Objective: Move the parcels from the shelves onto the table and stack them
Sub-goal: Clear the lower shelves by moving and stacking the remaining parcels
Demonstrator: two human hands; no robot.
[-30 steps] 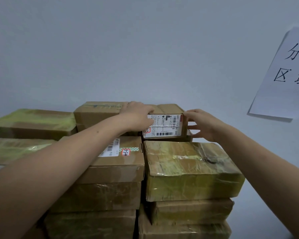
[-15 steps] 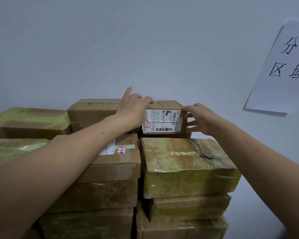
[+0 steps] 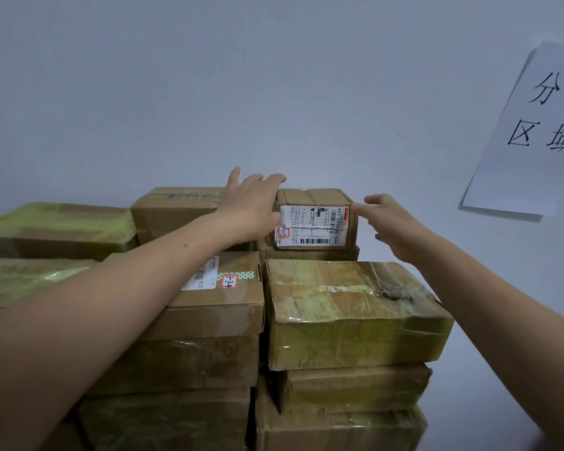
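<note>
We see a plain pale grey-blue wall [image 3: 209,92] filling the upper half. Light is soft and even, a bit brighter mid-frame. One white paper sheet [image 3: 531,177] hangs on it at right, tilted, with black handwritten characters, cut off by the frame edge. There's a thin shadow under its lower edge.
</note>
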